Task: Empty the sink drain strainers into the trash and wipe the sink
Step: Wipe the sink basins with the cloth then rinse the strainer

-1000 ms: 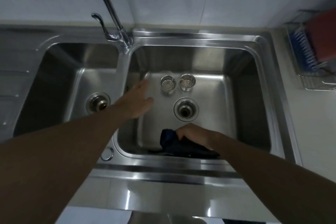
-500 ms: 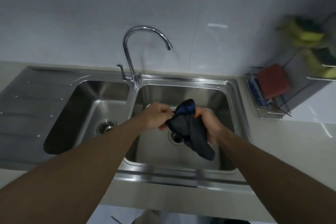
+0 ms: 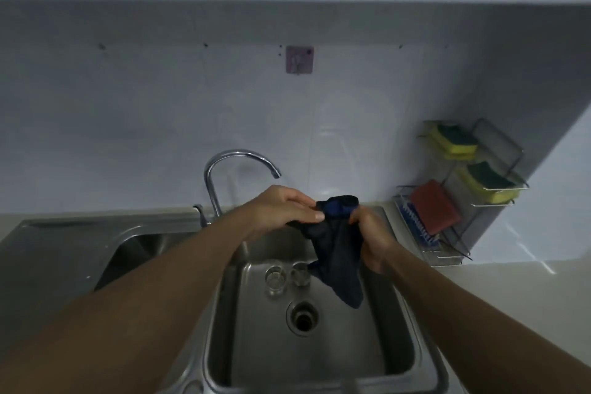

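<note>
A dark blue cloth (image 3: 335,243) is gripped at its top by the left hand (image 3: 281,208) and the right hand (image 3: 371,233), fingers curled. It is held above the right sink basin (image 3: 319,361), where two drain strainers (image 3: 287,277) are seen standing.

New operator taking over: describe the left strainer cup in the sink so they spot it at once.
Find the right basin of the double sink, under the curved faucet. On its floor, behind the open drain hole, two small metal cups stand side by side. Yours is the left strainer cup, clear of the hanging dark cloth whose tip partly hides the right cup.
</note>
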`<action>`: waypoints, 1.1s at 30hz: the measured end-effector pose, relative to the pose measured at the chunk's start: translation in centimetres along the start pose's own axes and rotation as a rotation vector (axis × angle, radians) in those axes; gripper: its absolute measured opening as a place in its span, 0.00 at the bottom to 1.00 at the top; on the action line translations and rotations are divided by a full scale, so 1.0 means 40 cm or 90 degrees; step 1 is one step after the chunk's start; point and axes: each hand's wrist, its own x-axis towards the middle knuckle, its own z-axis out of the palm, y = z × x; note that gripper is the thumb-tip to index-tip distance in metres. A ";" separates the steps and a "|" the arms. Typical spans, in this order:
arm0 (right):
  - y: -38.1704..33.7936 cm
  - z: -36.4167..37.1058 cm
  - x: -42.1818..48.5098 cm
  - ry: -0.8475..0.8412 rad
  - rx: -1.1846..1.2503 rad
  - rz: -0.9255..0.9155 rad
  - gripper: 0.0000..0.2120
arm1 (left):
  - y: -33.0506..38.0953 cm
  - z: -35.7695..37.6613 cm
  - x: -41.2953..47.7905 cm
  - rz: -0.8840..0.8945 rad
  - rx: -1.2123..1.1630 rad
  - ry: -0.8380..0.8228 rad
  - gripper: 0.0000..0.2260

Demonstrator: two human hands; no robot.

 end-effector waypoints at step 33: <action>-0.228 -0.047 -0.018 0.105 -0.153 -0.357 0.11 | 0.276 0.016 0.177 0.161 -0.350 0.028 0.15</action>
